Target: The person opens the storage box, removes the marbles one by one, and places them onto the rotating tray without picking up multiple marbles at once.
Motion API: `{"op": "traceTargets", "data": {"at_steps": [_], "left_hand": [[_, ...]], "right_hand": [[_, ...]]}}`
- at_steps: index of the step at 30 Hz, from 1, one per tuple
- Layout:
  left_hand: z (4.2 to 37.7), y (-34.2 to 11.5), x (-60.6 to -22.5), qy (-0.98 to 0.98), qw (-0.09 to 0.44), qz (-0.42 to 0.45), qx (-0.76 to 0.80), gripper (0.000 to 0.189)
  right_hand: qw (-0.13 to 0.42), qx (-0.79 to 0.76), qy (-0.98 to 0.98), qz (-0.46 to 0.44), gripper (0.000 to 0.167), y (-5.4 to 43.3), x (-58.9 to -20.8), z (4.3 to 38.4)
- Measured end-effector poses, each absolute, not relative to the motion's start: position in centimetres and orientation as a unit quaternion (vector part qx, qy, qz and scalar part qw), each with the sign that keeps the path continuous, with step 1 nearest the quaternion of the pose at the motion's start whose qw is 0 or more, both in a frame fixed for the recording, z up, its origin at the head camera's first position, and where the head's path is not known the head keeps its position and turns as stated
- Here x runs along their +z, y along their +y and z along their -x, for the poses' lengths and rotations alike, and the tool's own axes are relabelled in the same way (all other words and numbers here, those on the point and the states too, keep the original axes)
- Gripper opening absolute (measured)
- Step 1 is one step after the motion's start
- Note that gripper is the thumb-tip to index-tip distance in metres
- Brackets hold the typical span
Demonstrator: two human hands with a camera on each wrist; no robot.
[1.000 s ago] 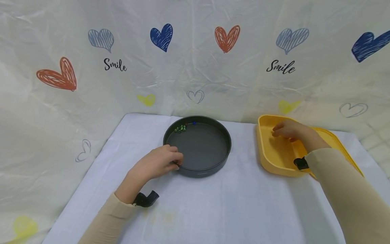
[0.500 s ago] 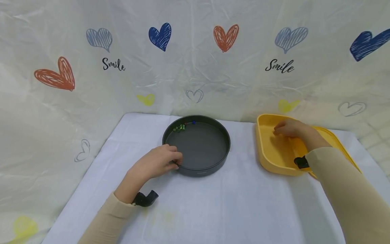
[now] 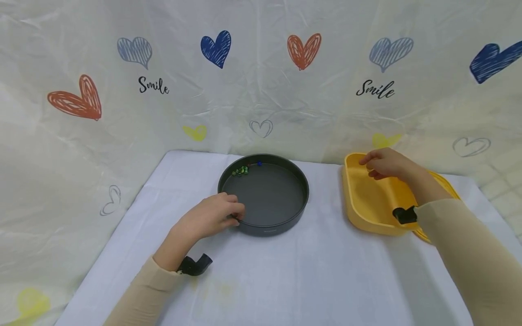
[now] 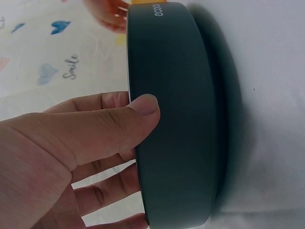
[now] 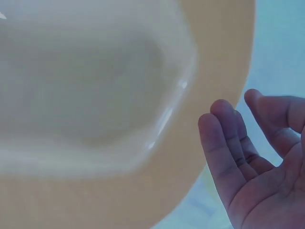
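Note:
My left hand grips the near-left rim of a round dark-grey baking pan. In the left wrist view, its thumb presses the outer wall of the pan while the other fingers lie on the inner side. Several small green marbles and a blue marble sit inside by the far rim. At the right, my right hand hovers over the far part of a yellow rectangular container. The right wrist view shows that hand with fingers extended, holding nothing, beside the container's pale, shiny inside.
A yellow lid lies to the right of the container, partly hidden by the right arm. White cloth covers the table. Behind it hangs a sheet printed with hearts and the word "Smile".
My right hand has risen from inside the yellow container toward its far edge, and its fingers have spread. The left hand and the pan have stayed in place.

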State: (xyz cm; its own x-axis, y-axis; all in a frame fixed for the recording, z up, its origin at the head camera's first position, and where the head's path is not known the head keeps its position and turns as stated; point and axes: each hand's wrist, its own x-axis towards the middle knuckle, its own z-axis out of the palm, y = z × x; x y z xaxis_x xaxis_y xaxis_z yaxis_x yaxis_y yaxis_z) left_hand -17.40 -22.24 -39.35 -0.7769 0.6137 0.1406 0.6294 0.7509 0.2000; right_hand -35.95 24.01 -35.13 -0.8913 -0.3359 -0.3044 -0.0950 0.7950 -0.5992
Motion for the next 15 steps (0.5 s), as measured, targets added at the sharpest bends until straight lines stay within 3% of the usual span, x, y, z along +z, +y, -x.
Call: {"op": "traceTargets", "data": {"at_steps": [6,10,15], "left_hand": [[17.5,-22.3,-39.4,-0.936,0.035,0.331,-0.115,0.020],[17.5,-22.3,-39.5,-0.935,0.031,0.333,-0.119,0.020],[17.5,-22.2,-39.5,-0.935,0.031,0.332,-0.117,0.019]], "right_hand": [[0.168,-0.285,0.933,0.144,0.042,22.5,-34.9,35.3],[0.136,-0.286,0.939,0.136,0.037,21.6,-35.1,35.0],[0.154,-0.263,0.941,0.145,0.031,21.3,-35.3,35.1]]}}
